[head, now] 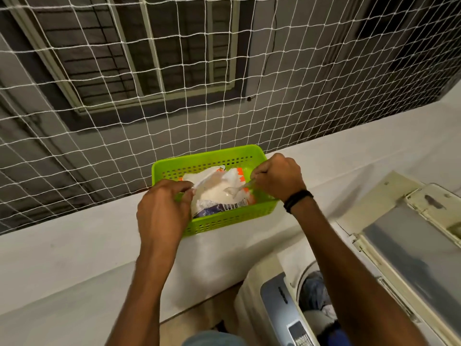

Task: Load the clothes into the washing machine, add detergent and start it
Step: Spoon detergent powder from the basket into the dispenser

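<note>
A bright green perforated basket (225,222) sits on a white ledge. Inside it lies an opened detergent bag (214,188) showing white powder. My left hand (162,211) pinches the bag's left edge and holds it apart. My right hand (278,177) grips a clear plastic spoon (235,190) whose bowl rests on the powder. At the lower right stands a top-loading washing machine (277,300) with its lid (409,245) raised. Clothes (315,293) in blue and white are visible in the drum.
White netting (174,108) stretches behind the ledge (74,258), with a neighbouring building's barred window beyond it. The washer's control panel (299,330) faces me at the bottom. A black band circles my right wrist (298,199).
</note>
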The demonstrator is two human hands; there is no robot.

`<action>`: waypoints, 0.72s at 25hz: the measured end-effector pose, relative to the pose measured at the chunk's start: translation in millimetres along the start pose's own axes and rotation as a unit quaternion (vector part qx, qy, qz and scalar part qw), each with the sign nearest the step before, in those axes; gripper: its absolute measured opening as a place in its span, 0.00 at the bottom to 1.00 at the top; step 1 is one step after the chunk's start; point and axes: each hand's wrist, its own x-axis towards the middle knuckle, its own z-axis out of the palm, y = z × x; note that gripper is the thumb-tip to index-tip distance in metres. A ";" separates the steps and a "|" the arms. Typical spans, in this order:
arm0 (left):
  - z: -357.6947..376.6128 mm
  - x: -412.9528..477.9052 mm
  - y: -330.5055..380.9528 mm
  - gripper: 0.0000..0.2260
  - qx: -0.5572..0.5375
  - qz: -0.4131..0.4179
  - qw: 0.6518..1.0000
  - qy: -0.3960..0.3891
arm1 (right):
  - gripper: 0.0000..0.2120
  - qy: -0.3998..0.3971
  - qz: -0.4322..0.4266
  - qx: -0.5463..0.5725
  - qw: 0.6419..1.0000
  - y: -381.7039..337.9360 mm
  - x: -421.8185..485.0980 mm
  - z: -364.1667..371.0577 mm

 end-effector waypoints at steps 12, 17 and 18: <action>4.9 -2.0 1.6 0.06 -0.019 0.014 0.999 0.032 | 0.09 -0.132 0.071 0.198 0.969 -6.4 -17.6 -18.3; 5.9 -0.7 3.0 0.06 -0.021 0.006 0.999 0.035 | 0.07 -0.103 0.108 0.339 0.929 8.6 -28.3 -34.5; 6.2 -0.6 3.7 0.06 -0.024 0.002 0.999 0.037 | 0.07 -0.105 0.116 0.365 0.918 11.2 -31.3 -37.3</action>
